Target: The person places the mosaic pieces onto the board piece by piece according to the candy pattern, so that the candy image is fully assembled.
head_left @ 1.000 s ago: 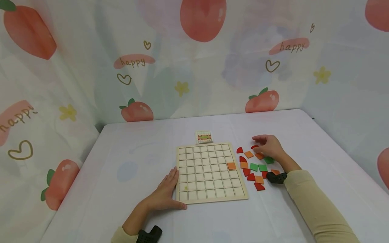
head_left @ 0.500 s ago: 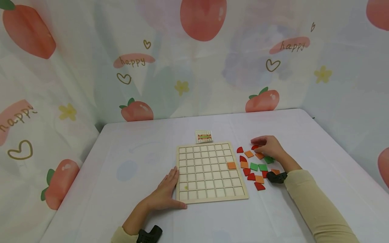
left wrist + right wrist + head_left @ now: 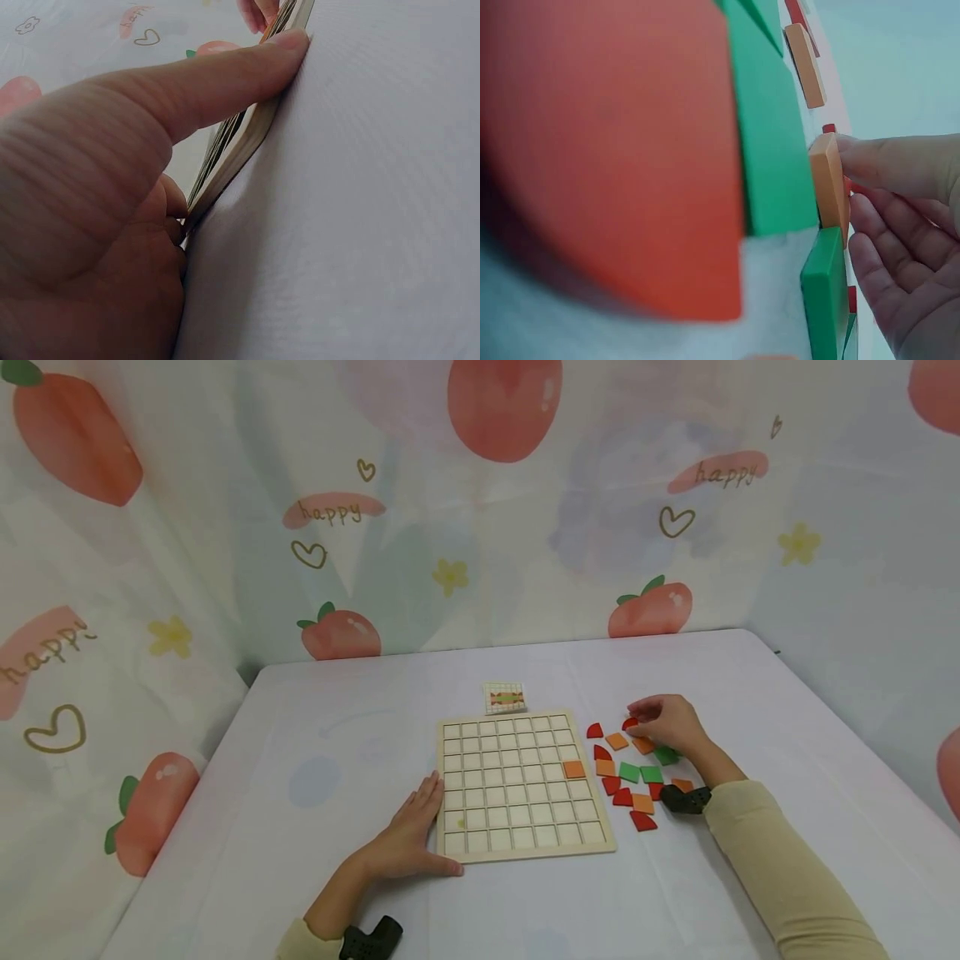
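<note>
A square wooden grid board [image 3: 525, 857] lies on the table with one orange square tile [image 3: 573, 769] in a cell near its right side. My left hand [image 3: 408, 839] rests against the board's front left corner, fingers along the left side and thumb [image 3: 225, 82] straight along the front edge. To the right of the board, my right hand [image 3: 667, 722] pinches a red quarter-circle tile [image 3: 630, 724] between thumb and fingers at the far side of a loose group of tiles. In the right wrist view an orange tile [image 3: 829, 180] stands close by the thumb, partly covering the red one.
Several red quarter-circle tiles [image 3: 622, 797], green tiles [image 3: 628, 772] and orange squares [image 3: 642, 803] lie scattered right of the board. A small pattern card [image 3: 506, 697] sits behind the board's far edge. A patterned curtain [image 3: 495, 543] hangs behind the table.
The right fingertips have drawn in slightly toward the thumb around the red quarter-circle tile. The left hand and the board stay put; the head view has shifted very slightly.
</note>
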`<state>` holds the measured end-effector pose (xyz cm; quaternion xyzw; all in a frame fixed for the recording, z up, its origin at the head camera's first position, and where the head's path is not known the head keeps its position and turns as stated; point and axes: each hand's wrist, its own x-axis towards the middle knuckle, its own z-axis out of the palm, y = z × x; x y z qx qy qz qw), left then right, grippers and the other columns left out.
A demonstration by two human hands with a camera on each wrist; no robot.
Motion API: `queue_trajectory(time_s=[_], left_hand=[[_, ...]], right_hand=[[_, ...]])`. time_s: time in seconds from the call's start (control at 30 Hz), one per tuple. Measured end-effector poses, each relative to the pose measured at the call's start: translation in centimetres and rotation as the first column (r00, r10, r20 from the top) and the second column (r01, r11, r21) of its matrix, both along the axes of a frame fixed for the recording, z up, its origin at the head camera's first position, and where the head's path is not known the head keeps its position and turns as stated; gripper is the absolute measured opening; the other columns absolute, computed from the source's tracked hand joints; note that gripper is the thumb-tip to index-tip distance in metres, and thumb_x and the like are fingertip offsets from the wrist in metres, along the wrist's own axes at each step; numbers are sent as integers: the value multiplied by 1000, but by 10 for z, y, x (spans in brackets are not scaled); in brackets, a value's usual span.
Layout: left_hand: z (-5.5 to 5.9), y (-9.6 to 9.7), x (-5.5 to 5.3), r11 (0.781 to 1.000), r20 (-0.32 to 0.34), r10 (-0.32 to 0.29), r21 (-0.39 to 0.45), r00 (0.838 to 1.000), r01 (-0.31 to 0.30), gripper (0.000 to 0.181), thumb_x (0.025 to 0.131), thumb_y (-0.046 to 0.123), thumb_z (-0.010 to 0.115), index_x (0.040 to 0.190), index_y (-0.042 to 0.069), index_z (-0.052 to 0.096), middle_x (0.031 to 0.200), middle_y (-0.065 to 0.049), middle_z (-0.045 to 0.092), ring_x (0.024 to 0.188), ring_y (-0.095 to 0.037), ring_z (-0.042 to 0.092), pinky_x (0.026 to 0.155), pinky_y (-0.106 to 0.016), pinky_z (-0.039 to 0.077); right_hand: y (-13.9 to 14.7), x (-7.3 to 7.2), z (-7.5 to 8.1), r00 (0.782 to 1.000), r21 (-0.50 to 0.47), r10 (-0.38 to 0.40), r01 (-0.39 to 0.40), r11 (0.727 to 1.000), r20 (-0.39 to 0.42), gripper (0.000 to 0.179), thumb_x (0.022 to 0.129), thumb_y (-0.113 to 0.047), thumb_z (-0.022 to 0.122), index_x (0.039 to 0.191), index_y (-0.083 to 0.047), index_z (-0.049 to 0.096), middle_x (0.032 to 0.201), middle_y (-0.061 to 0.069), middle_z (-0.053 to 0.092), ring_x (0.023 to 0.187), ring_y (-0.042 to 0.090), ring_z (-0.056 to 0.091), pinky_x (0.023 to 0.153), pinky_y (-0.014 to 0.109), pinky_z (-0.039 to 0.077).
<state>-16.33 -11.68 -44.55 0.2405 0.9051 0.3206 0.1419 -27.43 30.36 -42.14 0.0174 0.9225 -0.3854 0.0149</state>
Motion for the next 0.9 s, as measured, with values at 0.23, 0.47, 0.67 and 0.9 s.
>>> queue_trajectory(time_s=[0.23,0.47,0.67,0.9], left_hand=[[0,0,0,1000,-4,-3,-2,1000,3,121,65,55,76,146,0,5,153,-10,-4,138,-22,-5,109,-42,4],[-1,0,0,1000,-5,-6,3,1000,6,121,65,55,76,146,-1,5,153,-11,-4,138,-23,-4,109,-43,4],[-1,-1,0,1000,-8,-6,3,1000,6,121,65,56,75,146,-1,4,153,-11,-4,138,-22,-4,109,-42,3],[-3,-1,-1,1000,-16,-14,2,1000,14,122,65,58,74,146,0,4,153,-11,-4,138,-22,-4,109,-43,4]], right_hand=[[1,-1,-1,1000,-30,6,-5,1000,30,38,83,-9,68,117,4,58,111,23,57,94,31,51,78,32,50],[0,-4,-4,999,-38,7,-5,999,50,49,82,-15,71,123,3,53,120,23,53,105,35,48,89,43,45],[-1,-4,-3,999,-28,0,1,1000,41,54,80,-19,73,124,3,52,120,23,53,107,36,48,90,45,43],[-3,-4,-2,999,18,22,-22,1000,28,52,79,-20,74,121,5,54,115,24,56,101,34,50,87,44,45]])
